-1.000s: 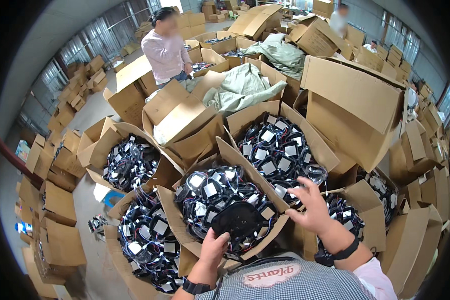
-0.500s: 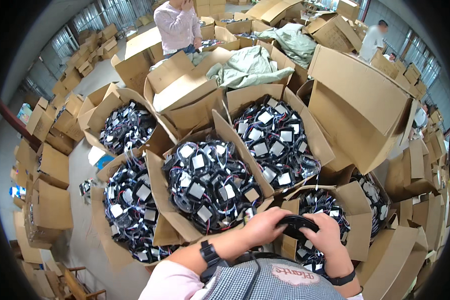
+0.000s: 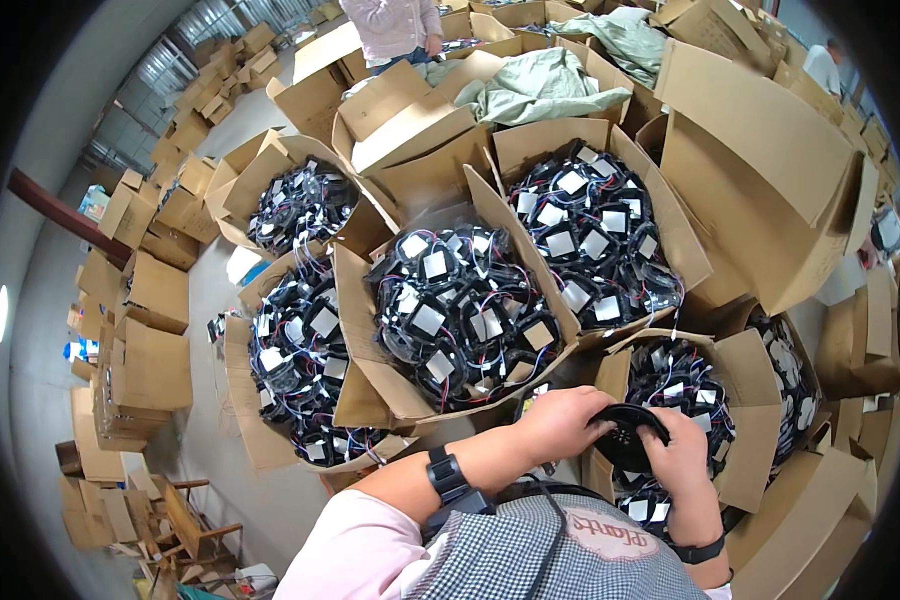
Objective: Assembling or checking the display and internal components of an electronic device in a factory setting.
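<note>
Between both hands is a round black plastic part [image 3: 625,452], dished, with a raised rim and what look like small holes in its middle. My left hand [image 3: 562,424] pinches its left edge. On the right edge, my right hand [image 3: 682,450] grips the rim with thumb and fingers. The part is held over the near side of an open cardboard box [image 3: 754,425] holding black parts with wires and pale square patches. Left of my hands, a larger carton [image 3: 365,345] is heaped with similar black parts [image 3: 450,310]. My fingers partly cover the rim.
More filled cartons stand close around, including a far-left box [image 3: 232,205], a near-left box [image 3: 240,400] and a back box [image 3: 685,255]. A tall carton flap [image 3: 740,140] rises at right. Green sheeting [image 3: 540,88] covers boxes behind. A person [image 3: 390,28] stands at the back.
The view has shifted, so the boxes sit farther right and higher in it. The round part stays in both hands and now shows more of its dished face.
</note>
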Motion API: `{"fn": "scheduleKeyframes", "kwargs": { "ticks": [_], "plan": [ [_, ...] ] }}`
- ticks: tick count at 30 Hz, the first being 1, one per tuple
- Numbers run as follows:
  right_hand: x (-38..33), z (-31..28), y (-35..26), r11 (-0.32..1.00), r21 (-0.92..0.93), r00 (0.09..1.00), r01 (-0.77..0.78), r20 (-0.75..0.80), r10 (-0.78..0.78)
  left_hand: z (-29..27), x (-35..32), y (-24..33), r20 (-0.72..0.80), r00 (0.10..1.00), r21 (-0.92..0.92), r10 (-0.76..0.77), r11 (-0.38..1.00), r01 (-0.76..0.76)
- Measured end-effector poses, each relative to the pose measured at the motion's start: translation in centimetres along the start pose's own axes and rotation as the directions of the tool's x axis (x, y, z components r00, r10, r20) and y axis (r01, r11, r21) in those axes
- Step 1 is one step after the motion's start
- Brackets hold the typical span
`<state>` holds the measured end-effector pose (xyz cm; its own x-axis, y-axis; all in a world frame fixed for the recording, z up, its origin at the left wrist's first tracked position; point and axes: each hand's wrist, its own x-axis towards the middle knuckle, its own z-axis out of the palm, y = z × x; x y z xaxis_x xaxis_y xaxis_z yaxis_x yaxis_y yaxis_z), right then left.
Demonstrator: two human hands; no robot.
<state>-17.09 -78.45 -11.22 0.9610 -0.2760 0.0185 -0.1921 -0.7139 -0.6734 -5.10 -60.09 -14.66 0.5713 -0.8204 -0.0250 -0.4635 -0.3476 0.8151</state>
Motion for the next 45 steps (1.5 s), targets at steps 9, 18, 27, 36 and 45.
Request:
{"fn": "scheduleKeyframes", "kwargs": {
  "ticks": [9, 18, 27, 36, 45],
  "plan": [
    [-0.3, -0.3, 0.2, 0.998, 0.004, 0.992, -0.067, -0.110, 0.067, -3.0, 1.6, -4.8, -0.022, 0.990, -0.531, -0.143, 0.840, 0.109],
    [1.6, 4.4, -2.8, 0.853, 0.508, 0.918, -0.120, -0.269, 0.290, -4.3, 3.3, -6.2, 0.282, 0.923, -0.807, -0.263, 0.455, 0.376],
    [-4.1, 5.7, 1.5, 0.607, 0.762, 0.863, -0.225, -0.133, 0.487, 1.5, 4.7, -3.1, 0.251, 0.968, -0.853, -0.023, 0.468, 0.232],
    [-11.9, 2.2, 4.3, 0.581, 0.798, 0.787, -0.159, -0.254, 0.563, 7.0, 0.7, 3.7, 0.299, 0.954, -0.736, -0.026, 0.631, 0.248],
    [-22.7, -0.6, 10.0, 0.651, 0.727, 0.857, -0.221, -0.174, 0.485, 18.2, -4.1, 9.1, 0.338, 0.925, -0.691, -0.171, 0.622, 0.367]
  ]
}}
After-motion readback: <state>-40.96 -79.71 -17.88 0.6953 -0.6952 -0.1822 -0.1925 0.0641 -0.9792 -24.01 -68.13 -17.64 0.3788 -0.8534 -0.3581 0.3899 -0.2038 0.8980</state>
